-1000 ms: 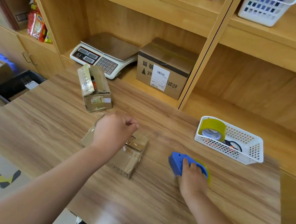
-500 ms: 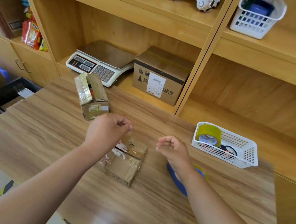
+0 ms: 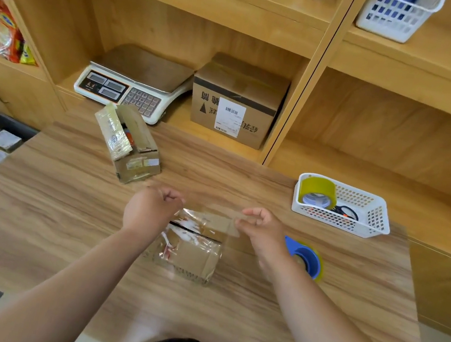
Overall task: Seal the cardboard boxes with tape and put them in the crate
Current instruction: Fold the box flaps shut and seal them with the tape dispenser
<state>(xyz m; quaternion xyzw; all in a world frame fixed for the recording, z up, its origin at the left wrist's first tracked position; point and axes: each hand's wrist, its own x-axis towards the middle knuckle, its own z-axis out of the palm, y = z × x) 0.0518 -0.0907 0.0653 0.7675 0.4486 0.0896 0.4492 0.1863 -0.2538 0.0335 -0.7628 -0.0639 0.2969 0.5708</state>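
I hold a strip of clear tape (image 3: 210,209) stretched between my hands — my left hand (image 3: 150,209) pinches one end with fingers curled tight, my right hand (image 3: 261,227) pinches the other between thumb and forefinger. The strip hangs just above the small cardboard box (image 3: 194,245), which sits on the wooden table (image 3: 63,219) under my hands, its top flaps closed with a dark seam showing. Just right of that box lies the blue tape dispenser (image 3: 305,259), partly behind my right wrist. Beyond the box to the left stands a second box (image 3: 130,145) with its flap open. Far right of the box sits a white basket (image 3: 370,220) holding a yellow tape roll (image 3: 318,191).
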